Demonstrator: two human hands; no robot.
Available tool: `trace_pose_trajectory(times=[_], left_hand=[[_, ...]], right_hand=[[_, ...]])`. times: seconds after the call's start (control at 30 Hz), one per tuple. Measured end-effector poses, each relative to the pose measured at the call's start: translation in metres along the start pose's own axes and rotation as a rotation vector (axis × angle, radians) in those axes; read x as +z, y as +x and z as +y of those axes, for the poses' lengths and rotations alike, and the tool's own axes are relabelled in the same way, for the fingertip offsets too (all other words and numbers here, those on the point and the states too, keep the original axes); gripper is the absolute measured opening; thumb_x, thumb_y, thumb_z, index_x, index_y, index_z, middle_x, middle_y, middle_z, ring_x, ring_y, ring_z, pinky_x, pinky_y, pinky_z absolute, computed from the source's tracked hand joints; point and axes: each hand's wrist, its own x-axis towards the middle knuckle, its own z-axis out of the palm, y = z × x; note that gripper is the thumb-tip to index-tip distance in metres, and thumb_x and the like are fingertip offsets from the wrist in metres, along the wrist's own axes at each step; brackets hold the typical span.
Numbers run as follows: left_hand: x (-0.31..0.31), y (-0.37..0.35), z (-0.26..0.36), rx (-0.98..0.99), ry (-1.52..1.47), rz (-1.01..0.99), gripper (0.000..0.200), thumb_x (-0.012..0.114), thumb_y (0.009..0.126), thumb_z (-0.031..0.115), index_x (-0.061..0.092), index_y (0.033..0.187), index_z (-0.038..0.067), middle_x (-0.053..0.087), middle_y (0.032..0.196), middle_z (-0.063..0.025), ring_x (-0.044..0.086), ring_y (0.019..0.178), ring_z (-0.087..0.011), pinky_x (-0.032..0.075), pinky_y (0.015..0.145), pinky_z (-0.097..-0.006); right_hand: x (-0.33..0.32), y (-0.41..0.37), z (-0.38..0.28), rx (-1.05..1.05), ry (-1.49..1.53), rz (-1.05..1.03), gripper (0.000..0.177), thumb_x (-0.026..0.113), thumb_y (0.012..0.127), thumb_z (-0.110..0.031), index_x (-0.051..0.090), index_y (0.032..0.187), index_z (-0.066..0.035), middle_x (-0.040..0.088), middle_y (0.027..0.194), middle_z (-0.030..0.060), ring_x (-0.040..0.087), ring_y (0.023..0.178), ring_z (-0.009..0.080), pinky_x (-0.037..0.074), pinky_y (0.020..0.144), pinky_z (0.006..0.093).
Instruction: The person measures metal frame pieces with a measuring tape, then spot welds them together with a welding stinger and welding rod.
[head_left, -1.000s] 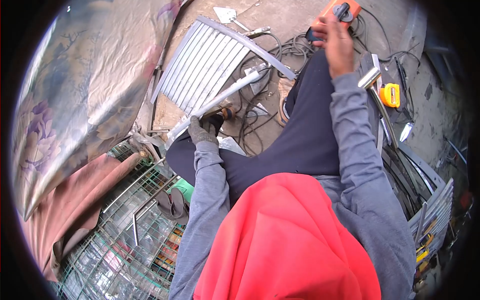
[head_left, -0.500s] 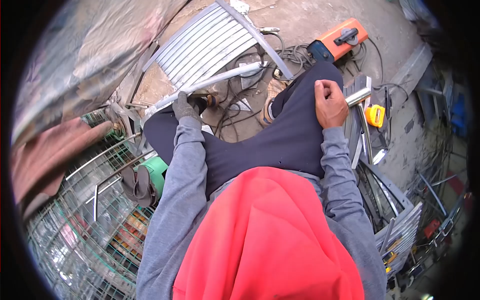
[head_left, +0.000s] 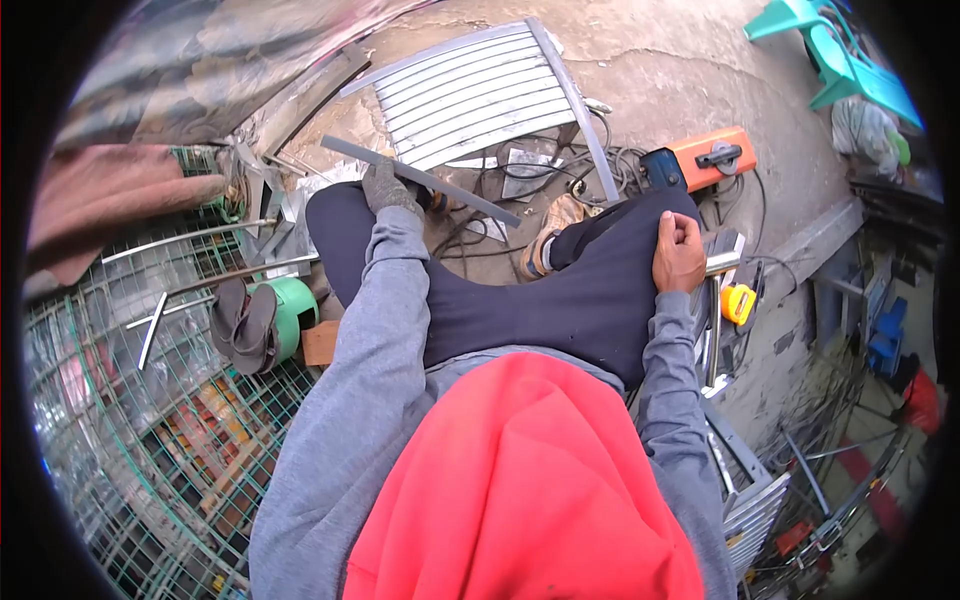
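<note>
Slanting over worn, cluttered floor (head_left: 660,50): gray bar (head_left: 450,191)

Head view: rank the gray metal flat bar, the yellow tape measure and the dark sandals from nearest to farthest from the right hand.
From the right hand:
1. Yellow tape measure: just outside it, on the right.
2. Gray metal flat bar: across, at the gloved left hand.
3. Dark sandals: far left, beyond the left sleeve.

No text, label, brand, number or sign can be read anywhere in the scene. On the yellow tape measure (head_left: 738,304) at the right and the orange machine (head_left: 691,160) farther off, any lettering is too small to be made out.
</note>
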Motion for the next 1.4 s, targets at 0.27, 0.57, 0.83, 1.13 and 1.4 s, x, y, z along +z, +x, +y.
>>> trace_pose_trajectory(times=[0.27, 0.57, 0.83, 1.13, 1.4], left_hand=[[-0.007, 0.010, -0.005, 0.028, 0.032, -0.067, 0.021, 0.058, 0.102, 0.018, 0.057, 0.121, 0.009, 0.060, 0.106, -0.0070, 0.058, 0.094, -0.0231, 0.052, 0.080, -0.0488], [0.006, -0.010, 0.007, 0.160, 0.153, 0.026, 0.027, 0.060, 0.101, 0.020, 0.058, 0.122, 0.002, 0.062, 0.092, -0.0053, 0.058, 0.077, -0.0161, 0.048, 0.065, -0.0306], [0.030, -0.023, 0.026, 0.235, 0.189, -0.021, 0.028, 0.059, 0.101, 0.022, 0.062, 0.119, 0.001, 0.063, 0.090, -0.0049, 0.060, 0.075, -0.0153, 0.050, 0.063, -0.0300], [0.168, -0.012, 0.040, 0.440, 0.905, -0.681, 0.041, 0.057, 0.100, 0.036, 0.065, 0.123, 0.003, 0.069, 0.094, -0.0099, 0.064, 0.085, -0.0186, 0.052, 0.077, -0.0336], [0.194, -0.019, -0.032, 0.637, 1.688, -0.762, 0.044, 0.053, 0.096, 0.046, 0.073, 0.120, 0.015, 0.069, 0.124, -0.0129, 0.062, 0.118, -0.0363, 0.046, 0.100, -0.0474]], right_hand=[[0.002, 0.001, 0.006, -0.056, 0.008, 0.013, 0.031, 0.069, 0.094, -0.042, 0.073, 0.097, -0.012, 0.063, 0.068, 0.0019, 0.061, 0.065, 0.0205, 0.049, 0.065, 0.0390], [0.002, 0.000, 0.008, -0.074, 0.015, 0.020, 0.030, 0.069, 0.094, -0.042, 0.073, 0.097, -0.012, 0.063, 0.068, 0.0019, 0.062, 0.065, 0.0199, 0.049, 0.064, 0.0388], [-0.003, -0.002, 0.001, -0.025, -0.001, -0.005, 0.031, 0.069, 0.095, -0.041, 0.072, 0.100, -0.010, 0.059, 0.069, 0.0004, 0.056, 0.064, 0.0147, 0.048, 0.064, 0.0342], [-0.002, 0.000, 0.005, -0.016, 0.040, 0.013, 0.026, 0.070, 0.094, -0.038, 0.072, 0.096, -0.012, 0.059, 0.067, 0.0006, 0.059, 0.062, 0.0192, 0.047, 0.062, 0.0379], [-0.002, 0.003, 0.001, 0.015, 0.112, 0.009, 0.023, 0.071, 0.094, -0.032, 0.071, 0.094, -0.010, 0.055, 0.064, 0.0015, 0.056, 0.060, 0.0187, 0.045, 0.059, 0.0372]])
